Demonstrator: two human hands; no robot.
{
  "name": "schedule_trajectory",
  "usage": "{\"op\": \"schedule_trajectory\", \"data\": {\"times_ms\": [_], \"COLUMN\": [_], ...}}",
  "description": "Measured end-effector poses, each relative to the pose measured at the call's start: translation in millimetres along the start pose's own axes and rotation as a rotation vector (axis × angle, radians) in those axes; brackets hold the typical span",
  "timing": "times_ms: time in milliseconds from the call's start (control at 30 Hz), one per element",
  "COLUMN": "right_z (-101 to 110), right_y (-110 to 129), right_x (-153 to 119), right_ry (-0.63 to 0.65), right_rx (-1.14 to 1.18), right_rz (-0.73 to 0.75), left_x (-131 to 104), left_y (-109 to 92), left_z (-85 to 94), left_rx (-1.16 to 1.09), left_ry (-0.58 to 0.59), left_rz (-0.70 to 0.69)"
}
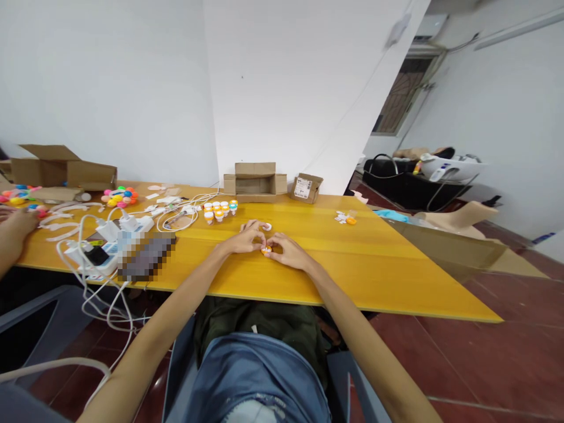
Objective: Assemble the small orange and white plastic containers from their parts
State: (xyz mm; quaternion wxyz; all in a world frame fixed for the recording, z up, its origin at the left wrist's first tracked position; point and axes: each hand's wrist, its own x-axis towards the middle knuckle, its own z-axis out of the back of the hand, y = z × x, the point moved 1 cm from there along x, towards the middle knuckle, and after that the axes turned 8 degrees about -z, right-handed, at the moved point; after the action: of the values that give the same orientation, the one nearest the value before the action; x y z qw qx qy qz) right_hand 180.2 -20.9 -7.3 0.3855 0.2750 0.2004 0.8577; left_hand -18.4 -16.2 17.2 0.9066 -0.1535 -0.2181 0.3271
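Observation:
Just above the table's near half, my left hand (245, 239) and my right hand (288, 251) meet at a small orange-and-white round piece (266, 251). The fingertips of both hands are closed on its edges from either side. What exactly the piece is, I cannot make out. A small white round part (268, 227) lies just beyond my left fingers. Further back on the left stands a group of several white pieces with orange rims (219, 215), and one of them has a teal rim (233, 205).
Open cardboard box (255, 187) and smaller carton (306, 188) stand by the wall. Loose white bits and an orange part (351, 221) lie right. Leftward are a power strip (132, 226) with cables, colourful balls (120, 197) and another person's hand (17, 226).

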Motion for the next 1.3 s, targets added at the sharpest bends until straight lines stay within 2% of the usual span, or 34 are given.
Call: {"op": "schedule_trajectory", "data": {"times_ms": [1300], "right_z": [0.9], "right_y": [2.1], "right_x": [1.3], "right_ry": [0.007], "right_rx": [0.008], "right_rz": [-0.027], "left_x": [-0.4], "left_y": [-7.0], "left_z": [3.8], "left_rx": [0.01], "left_ry": [-0.023], "left_rz": [-0.008]}}
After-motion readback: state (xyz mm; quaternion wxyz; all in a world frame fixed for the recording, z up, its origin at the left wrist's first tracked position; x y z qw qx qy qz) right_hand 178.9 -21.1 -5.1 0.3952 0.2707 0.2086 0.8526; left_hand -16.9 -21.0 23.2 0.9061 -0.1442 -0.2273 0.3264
